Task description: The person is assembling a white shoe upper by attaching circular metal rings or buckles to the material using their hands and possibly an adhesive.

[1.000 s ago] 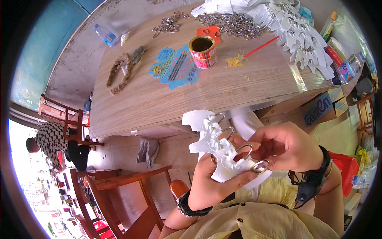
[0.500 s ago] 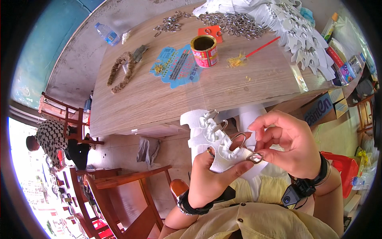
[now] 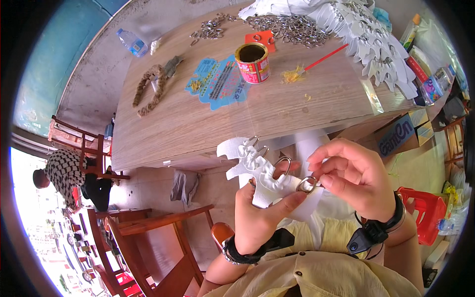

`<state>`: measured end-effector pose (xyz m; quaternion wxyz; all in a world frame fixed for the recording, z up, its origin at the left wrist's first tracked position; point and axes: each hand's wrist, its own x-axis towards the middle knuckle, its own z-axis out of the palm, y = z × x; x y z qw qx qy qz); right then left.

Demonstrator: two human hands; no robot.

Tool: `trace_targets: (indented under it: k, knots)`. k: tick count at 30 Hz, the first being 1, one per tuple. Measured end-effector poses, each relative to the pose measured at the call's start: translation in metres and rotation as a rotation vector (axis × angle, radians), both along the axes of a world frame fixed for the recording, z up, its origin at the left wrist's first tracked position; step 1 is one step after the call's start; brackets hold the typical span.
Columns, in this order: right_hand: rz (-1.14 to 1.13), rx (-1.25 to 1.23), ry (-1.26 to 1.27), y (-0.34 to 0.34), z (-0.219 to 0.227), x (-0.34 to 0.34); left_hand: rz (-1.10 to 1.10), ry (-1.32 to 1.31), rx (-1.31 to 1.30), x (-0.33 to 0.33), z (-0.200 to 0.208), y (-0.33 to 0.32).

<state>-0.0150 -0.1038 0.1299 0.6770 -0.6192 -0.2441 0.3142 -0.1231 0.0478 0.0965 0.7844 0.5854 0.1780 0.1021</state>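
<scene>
My left hand (image 3: 261,222) is closed round a white fabric piece (image 3: 269,184) with scalloped edges and gathered folds, its thumb on top. Several metal rings stand along the folds. The nearest metal ring (image 3: 300,185) sits beside my left thumb, between the two hands. My right hand (image 3: 360,180) is closed in a pinch at the white end just right of that ring, thumb against forefinger. Its other fingers are curled, and what lies exactly between the fingertips is partly hidden. Both hands are above my lap, before the table's front edge.
On the wooden table (image 3: 183,133) stand a red tin (image 3: 255,74), a blue card (image 3: 217,94), a fuzzy brown loop (image 3: 140,89) and a red-handled brush (image 3: 324,58). Behind lie heaped metal rings (image 3: 292,28) and piled white pieces (image 3: 363,39). A wooden chair (image 3: 153,242) is at left.
The fabric piece has shifted slightly left and turned flatter. The nearest ring has moved up and left, and my right fingertips have followed it to the fabric's end.
</scene>
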Motion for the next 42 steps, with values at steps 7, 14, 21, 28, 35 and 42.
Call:
trace_targets:
  k: [7,14,21,28,35,42]
  knots:
    - [-0.059,0.016,-0.324,0.011,-0.014,-0.003,0.023,-0.05,-0.05,0.002,-0.003,0.001]
    - [-0.14,0.052,-0.291,0.016,-0.02,-0.009,0.031,-0.032,-0.011,0.003,-0.001,0.0]
    - [-0.173,-0.006,-0.333,0.018,-0.016,-0.008,0.063,-0.023,0.013,0.003,-0.001,-0.002]
    - [-0.244,-0.012,-0.645,0.022,-0.02,-0.006,0.106,-0.027,0.007,0.0,0.002,-0.008]
    - [-0.195,0.042,-0.621,0.019,-0.021,-0.006,0.114,-0.108,-0.044,-0.003,0.0,-0.012]
    - [-0.275,0.142,-0.452,0.025,-0.023,-0.013,0.117,-0.12,-0.067,-0.006,0.001,-0.01]
